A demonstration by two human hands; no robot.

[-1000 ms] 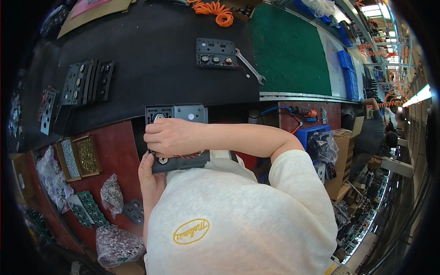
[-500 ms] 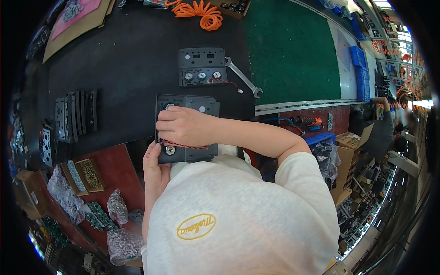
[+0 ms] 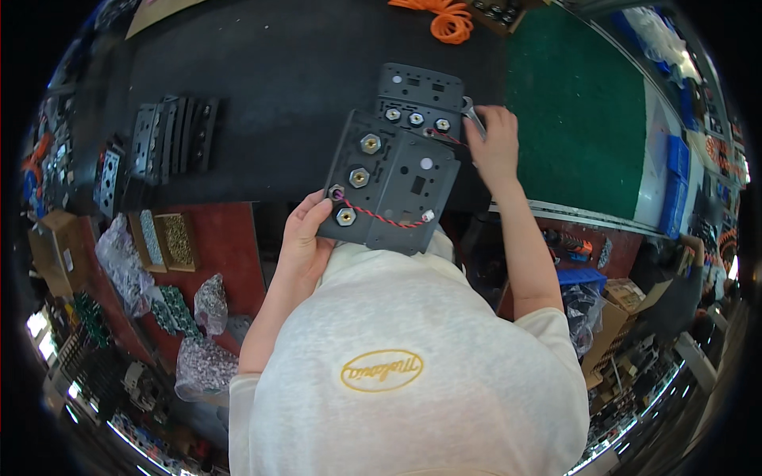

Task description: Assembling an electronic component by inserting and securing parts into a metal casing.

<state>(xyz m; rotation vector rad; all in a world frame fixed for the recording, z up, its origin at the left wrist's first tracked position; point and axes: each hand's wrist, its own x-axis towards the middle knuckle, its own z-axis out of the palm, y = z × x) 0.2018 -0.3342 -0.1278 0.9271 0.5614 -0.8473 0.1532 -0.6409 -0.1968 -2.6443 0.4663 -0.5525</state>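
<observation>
My left hand (image 3: 303, 236) grips the lower left corner of a dark grey metal panel (image 3: 397, 186), thumb on its face. The bent panel carries several brass-centred hex-nut fittings along its left part. From a small fitting near my thumb, a twisted red-and-black wire (image 3: 382, 220) runs across to a white plug. My right hand (image 3: 497, 152) is closed around an open-end wrench (image 3: 470, 111), whose far jaw shows beyond my fingers; the rest is hidden. Beside the wrench lies a second, similar panel (image 3: 421, 83) with nuts and a red wire, partly behind the held one.
Several dark panels (image 3: 171, 139) stand in a row on the black table mat at left. A green mat (image 3: 575, 111) lies to the right. An orange coiled hose (image 3: 451, 24) is at the far edge. Small-part boxes (image 3: 176, 240) and plastic bags (image 3: 208, 369) sit lower left.
My right hand has left the held panel and reached right to the wrench. The panel in my left hand is now tilted, with its fittings and wire uncovered. The whole view has shifted.
</observation>
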